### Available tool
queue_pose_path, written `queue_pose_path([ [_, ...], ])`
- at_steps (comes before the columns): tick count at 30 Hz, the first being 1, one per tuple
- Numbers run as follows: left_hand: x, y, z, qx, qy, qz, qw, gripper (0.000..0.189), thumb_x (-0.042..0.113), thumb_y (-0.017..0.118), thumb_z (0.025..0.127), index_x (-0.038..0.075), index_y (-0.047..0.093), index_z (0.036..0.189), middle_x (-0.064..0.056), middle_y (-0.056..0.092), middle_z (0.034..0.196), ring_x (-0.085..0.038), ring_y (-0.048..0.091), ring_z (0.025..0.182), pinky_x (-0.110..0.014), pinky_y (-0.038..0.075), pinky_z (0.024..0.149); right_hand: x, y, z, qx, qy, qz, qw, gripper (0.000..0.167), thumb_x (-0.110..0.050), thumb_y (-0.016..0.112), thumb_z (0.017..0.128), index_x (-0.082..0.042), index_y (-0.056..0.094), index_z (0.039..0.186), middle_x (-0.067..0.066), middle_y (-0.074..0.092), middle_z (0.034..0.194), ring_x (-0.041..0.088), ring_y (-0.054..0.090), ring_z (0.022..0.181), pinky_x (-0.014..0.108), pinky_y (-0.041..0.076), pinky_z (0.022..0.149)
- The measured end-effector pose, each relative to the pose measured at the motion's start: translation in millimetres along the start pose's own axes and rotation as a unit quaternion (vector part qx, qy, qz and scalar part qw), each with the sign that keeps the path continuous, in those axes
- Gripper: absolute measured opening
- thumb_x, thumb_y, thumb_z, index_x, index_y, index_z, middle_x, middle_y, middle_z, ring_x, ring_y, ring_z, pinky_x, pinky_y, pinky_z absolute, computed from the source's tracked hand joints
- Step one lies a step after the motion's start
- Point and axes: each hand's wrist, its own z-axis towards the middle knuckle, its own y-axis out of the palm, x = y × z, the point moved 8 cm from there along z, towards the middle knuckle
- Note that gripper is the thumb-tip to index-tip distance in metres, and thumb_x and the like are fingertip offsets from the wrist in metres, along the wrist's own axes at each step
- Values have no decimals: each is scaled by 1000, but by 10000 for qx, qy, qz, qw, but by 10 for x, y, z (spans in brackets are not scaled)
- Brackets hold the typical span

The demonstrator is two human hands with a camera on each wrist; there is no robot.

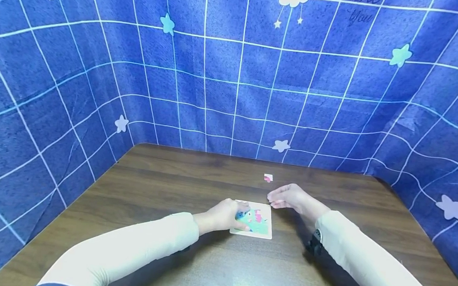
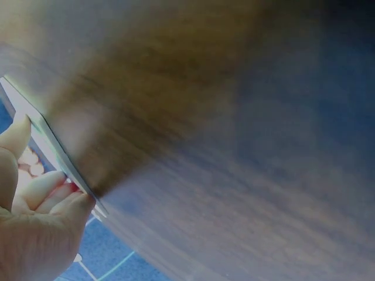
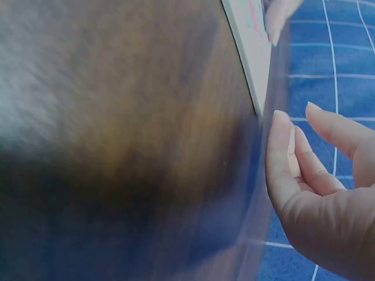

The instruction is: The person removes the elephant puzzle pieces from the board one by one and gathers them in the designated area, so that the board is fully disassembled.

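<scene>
Puzzle board [image 1: 258, 222]: lies on the bench [image 1: 179, 175], between the two hands, with its left side under the left hand and its far right corner just beside the right fingertips; it is square and white-bordered, with a turquoise creature and pink patches on its face.
Left hand [image 1: 224, 215]: grips the board from its left side, thumb over the nearer part and fingers bent toward the far edge, covering some of the picture.
Right hand [image 1: 294, 198]: fingers bent and close together, thumb held apart from the index finger in the right wrist view; whether a fingertip touches the corner I cannot tell.
Loose puzzle piece [image 1: 268, 178]: small, white and pink, on the bench beyond the board and near the right hand.
Sleeves [image 1: 138, 241]: white, on both arms.
Dark device [image 1: 316, 242]: at the right wrist.
Curtain [image 1: 220, 93]: blue, with pale grid lines and stars, behind the bench.
</scene>
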Motion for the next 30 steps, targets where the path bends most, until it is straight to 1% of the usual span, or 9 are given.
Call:
queue_pose_path([
  [3, 7, 8, 3, 12, -27, -58, 10000, 64, 42, 76, 81, 8, 59, 133, -7, 55, 141, -24, 48, 134, -36, 38, 112, 41, 62, -37, -96, 41, -169, 9998, 27, 3, 63, 89, 18, 61, 111, 17, 74, 93, 16, 71, 78, 32, 59, 81],
  [6, 21, 2, 3, 41, -25, -54, 10000, 64, 41, 76, 81, 8, 60, 132, -7, 56, 139, -25, 50, 133, -37, 40, 111, 71, 111, -77, -85, 85, -487, 9987, 26, 4, 67, 85, 16, 64, 107, 16, 74, 89, 14, 69, 73, 32, 60, 78],
  [11, 24, -25, 5, 86, -52, -76, 9999, 63, 39, 77, 81, 7, 60, 132, -8, 58, 138, -24, 51, 132, -36, 41, 111, 64, 173, -139, 159, 178, -828, 9963, 25, 6, 71, 79, 15, 67, 103, 16, 75, 87, 12, 68, 66, 30, 60, 72],
  [15, 19, -30, -3, 111, -92, -161, 9998, 64, 37, 78, 80, 5, 60, 132, -8, 59, 136, -24, 52, 131, -36, 41, 110, 55, 216, -192, 399, 176, -1183, 9920, 26, 5, 76, 74, 11, 70, 99, 9, 73, 81, 12, 67, 65, 29, 59, 69],
  [18, 15, -32, -8, 142, -90, -224, 9996, 63, 36, 79, 80, 4, 60, 131, -9, 60, 135, -24, 53, 129, -36, 42, 110, 42, 232, -226, 571, 72, -1583, 9857, 26, 3, 80, 69, 6, 72, 93, 0, 66, 71, 13, 66, 63, 27, 58, 68],
  [20, 18, -31, -8, 175, -72, -243, 9995, 63, 35, 79, 80, 3, 61, 130, -9, 61, 134, -25, 54, 129, -36, 42, 109, 33, 240, -241, 618, -33, -1775, 9822, 25, 2, 81, 66, 4, 73, 89, -2, 61, 67, 12, 64, 62, 26, 56, 67],
  [24, 25, -26, -3, 216, -69, -215, 9995, 63, 34, 79, 79, 3, 60, 130, -9, 61, 134, -25, 55, 128, -36, 43, 108, -10, 261, -272, 627, -321, -2033, 9766, 23, 1, 81, 64, 3, 73, 85, -3, 60, 62, 10, 58, 62, 24, 52, 64],
  [27, 34, -27, -1, 212, -80, -168, 9996, 63, 34, 79, 79, 3, 60, 130, -9, 61, 134, -25, 55, 127, -36, 43, 108, -37, 276, -298, 659, -430, -2241, 9714, 21, 0, 82, 63, 2, 74, 83, -3, 61, 61, 9, 54, 61, 22, 45, 60],
  [30, 40, -32, -7, 204, -110, -140, 9996, 63, 34, 79, 79, 3, 60, 130, -9, 61, 134, -25, 55, 127, -35, 43, 109, -52, 296, -318, 663, -471, -2311, 9695, 22, 0, 83, 63, 2, 74, 83, -1, 61, 62, 9, 51, 61, 21, 42, 59],
])
